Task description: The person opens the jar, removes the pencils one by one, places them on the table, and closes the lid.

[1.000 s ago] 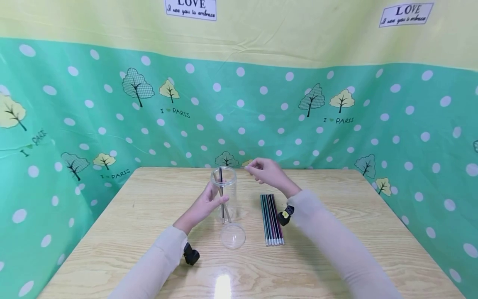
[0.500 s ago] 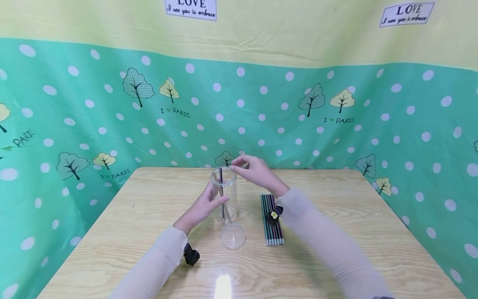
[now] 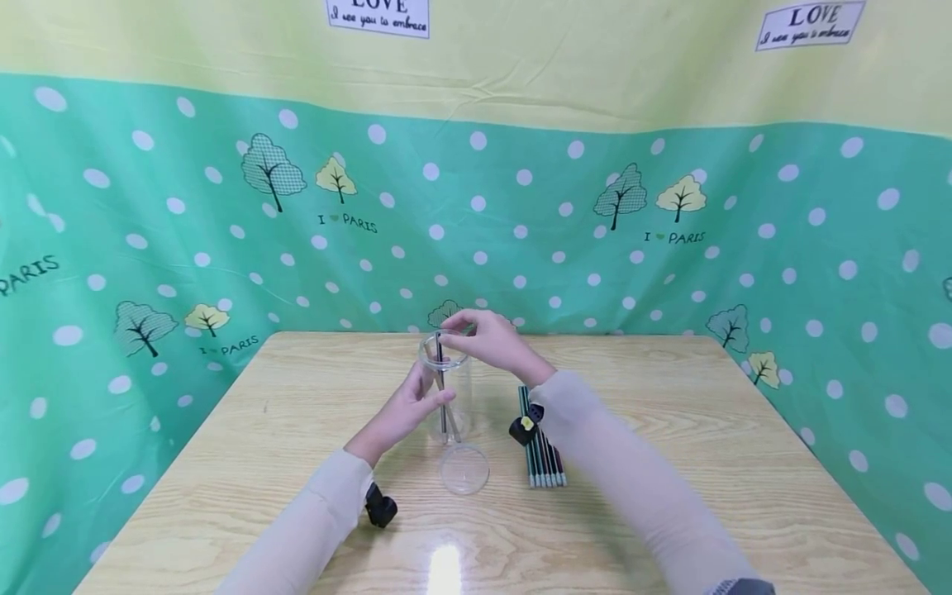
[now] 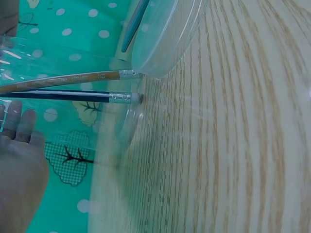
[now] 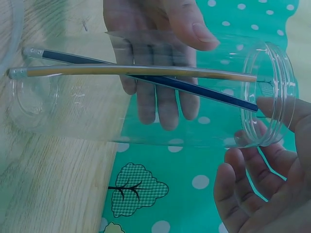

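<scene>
A clear jar (image 3: pixel 463 388) stands upright on the table, its mouth uncovered. Two pencils lean inside it and cross, a dark pencil (image 5: pixel 204 92) and a gold-brown pencil (image 5: pixel 87 71), both with eraser ends down. My left hand (image 3: pixel 405 406) grips the jar from the left side, thumb in front and fingers behind. At the jar's mouth is my right hand (image 3: pixel 487 339); one fingertip reaches the upper end of the dark pencil, while the other fingers lie loosely bent beside the rim in the right wrist view. A clear round lid (image 3: pixel 464 468) lies just in front of the jar.
To the right of the jar, a row of several pencils (image 3: pixel 546 467) lies side by side on the wooden table (image 3: pixel 297 430), partly under my right wrist's camera (image 3: pixel 524 427). A dotted green and yellow cloth (image 3: pixel 476 198) hangs behind the table's far edge.
My right hand has moved left from beside the jar to its mouth, reaching the dark pencil's top. My left hand, the jar and the lid have stayed in place.
</scene>
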Motion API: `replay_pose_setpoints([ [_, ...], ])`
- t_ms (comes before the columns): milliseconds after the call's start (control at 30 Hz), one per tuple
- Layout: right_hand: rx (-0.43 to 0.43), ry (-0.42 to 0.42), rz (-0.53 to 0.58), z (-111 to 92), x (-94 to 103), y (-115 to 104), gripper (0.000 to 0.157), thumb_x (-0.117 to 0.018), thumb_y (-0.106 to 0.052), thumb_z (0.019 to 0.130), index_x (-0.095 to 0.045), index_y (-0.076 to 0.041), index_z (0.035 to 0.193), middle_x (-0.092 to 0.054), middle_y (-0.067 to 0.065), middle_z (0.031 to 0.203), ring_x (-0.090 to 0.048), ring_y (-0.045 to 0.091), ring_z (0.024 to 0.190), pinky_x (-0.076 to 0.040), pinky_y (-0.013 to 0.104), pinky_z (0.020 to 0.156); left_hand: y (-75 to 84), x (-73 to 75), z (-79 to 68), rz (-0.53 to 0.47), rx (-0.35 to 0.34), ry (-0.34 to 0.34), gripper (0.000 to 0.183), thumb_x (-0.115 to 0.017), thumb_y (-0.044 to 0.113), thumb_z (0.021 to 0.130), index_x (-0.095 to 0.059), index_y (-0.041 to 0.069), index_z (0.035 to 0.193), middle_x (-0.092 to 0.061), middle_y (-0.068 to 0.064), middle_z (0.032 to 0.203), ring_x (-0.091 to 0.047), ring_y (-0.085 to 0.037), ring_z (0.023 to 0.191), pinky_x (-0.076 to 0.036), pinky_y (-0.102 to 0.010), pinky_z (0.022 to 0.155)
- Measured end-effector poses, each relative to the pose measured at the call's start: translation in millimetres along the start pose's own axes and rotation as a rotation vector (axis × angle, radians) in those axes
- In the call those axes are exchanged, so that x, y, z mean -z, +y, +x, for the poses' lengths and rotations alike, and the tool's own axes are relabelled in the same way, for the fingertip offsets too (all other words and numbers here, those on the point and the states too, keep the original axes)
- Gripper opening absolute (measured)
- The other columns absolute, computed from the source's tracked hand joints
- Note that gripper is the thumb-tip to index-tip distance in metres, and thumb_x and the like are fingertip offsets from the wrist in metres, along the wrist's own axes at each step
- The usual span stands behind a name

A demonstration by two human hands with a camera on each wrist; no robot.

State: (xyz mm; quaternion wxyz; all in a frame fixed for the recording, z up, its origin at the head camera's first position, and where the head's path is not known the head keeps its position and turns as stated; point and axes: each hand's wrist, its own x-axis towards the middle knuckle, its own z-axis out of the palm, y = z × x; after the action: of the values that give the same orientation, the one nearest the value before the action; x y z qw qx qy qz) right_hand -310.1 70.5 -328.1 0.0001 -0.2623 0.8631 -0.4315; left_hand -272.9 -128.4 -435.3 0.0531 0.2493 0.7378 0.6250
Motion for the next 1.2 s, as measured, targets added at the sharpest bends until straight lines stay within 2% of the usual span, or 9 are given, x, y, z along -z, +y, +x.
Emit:
replay_pose_setpoints([
  [300, -0.016, -0.017, -0.090, 9.1, 0.4, -6.1, 0.028, -0.075, -0.034, 0.091, -0.073, -0.015, 0.111, -0.069, -0.005, 0.099, -0.062, 0.016, 0.095, -0.053, 0.032, 0.080, 0.9, 2.1, -0.5, 0.010, 0.012, -0.011, 0.081, -0.058, 0.019, 0.104, -0.004, 0.036, 0.161, -0.015, -0.011, 0.166, -0.005, -0.028, 0.152, -0.011, -0.060, 0.118],
  [500, -0.022, -0.008, -0.115, 10.2, -2.0, -9.2, 0.025, -0.077, -0.034, 0.090, -0.074, -0.016, 0.107, -0.069, -0.006, 0.096, -0.062, 0.015, 0.093, -0.053, 0.033, 0.082, 0.4, 2.0, -0.8, 0.008, 0.005, -0.012, 0.081, -0.059, 0.017, 0.103, -0.005, 0.037, 0.161, -0.016, -0.012, 0.166, -0.008, -0.027, 0.152, -0.012, -0.059, 0.118],
  [733, -0.024, 0.005, -0.100, 8.6, -3.9, -8.9, 0.019, -0.074, -0.031, 0.093, -0.075, -0.017, 0.107, -0.069, -0.006, 0.097, -0.062, 0.013, 0.093, -0.053, 0.034, 0.082, 0.4, 1.8, -1.3, 0.024, 0.022, -0.003, 0.083, -0.060, 0.018, 0.102, -0.006, 0.046, 0.158, -0.015, -0.001, 0.166, -0.010, -0.024, 0.152, -0.013, -0.060, 0.118],
  [1033, -0.054, 0.018, -0.075, 8.2, -3.1, -9.1, 0.018, -0.074, -0.031, 0.093, -0.078, -0.018, 0.106, -0.069, -0.004, 0.106, -0.056, 0.017, 0.101, -0.051, 0.037, 0.081, 2.2, 3.1, -2.8, 0.019, 0.039, -0.005, 0.084, -0.063, 0.030, 0.101, -0.005, 0.039, 0.160, -0.013, 0.001, 0.166, -0.008, -0.021, 0.152, -0.012, -0.056, 0.119],
  [1200, -0.046, 0.034, -0.102, 8.7, -2.1, -8.1, 0.018, -0.075, -0.032, 0.092, -0.080, -0.020, 0.105, -0.065, -0.004, 0.103, -0.052, 0.016, 0.096, -0.048, 0.035, 0.077, 2.1, 2.9, -2.5, 0.008, 0.044, -0.005, 0.083, -0.060, 0.020, 0.102, -0.004, 0.030, 0.162, -0.012, -0.002, 0.167, -0.006, -0.023, 0.152, -0.010, -0.056, 0.119],
])
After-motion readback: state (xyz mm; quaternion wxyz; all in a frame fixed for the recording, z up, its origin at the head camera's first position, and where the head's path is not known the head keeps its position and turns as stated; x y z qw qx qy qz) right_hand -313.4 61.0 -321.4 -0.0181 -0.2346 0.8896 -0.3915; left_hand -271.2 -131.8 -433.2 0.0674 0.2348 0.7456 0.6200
